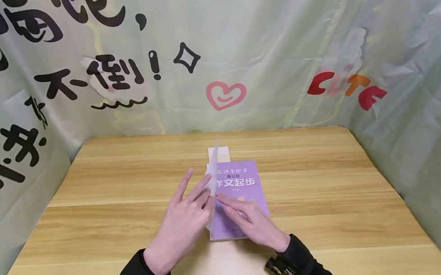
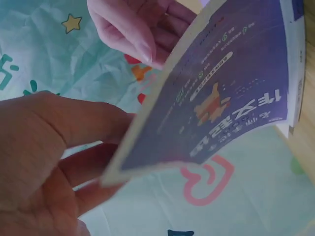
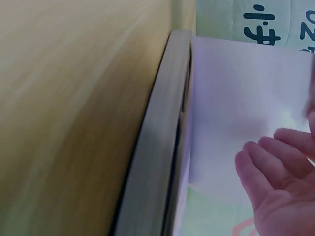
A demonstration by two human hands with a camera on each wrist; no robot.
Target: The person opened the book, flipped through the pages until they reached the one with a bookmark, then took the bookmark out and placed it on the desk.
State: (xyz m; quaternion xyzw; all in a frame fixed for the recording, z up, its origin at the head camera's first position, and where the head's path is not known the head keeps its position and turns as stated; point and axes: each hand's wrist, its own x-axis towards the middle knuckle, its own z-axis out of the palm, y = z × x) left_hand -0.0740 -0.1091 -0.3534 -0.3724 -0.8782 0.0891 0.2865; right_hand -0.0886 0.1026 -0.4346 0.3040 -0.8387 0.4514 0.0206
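A thick purple book [image 1: 249, 175] lies on the table with white characters printed on its upper face. Its front leaf or cover [image 2: 211, 98] stands raised, slightly bowed; purple print and an orange animal picture show in the left wrist view. The other side looks pale in the right wrist view. My left hand [image 1: 183, 221] holds the outer edge of that raised cover, some fingertips hidden behind it. My right hand [image 1: 256, 224] hovers over or rests lightly on the book close to the fold, its fingers nearly straight and nothing gripped; contact is hard to tell.
Behind the book's far end lies a small white rectangular piece [image 1: 219, 154]. The wooden table [image 1: 120, 189] stretches around the book. A printed cloth [image 1: 265, 28] hangs along the back and both sides. Black bands with devices sit on both wrists.
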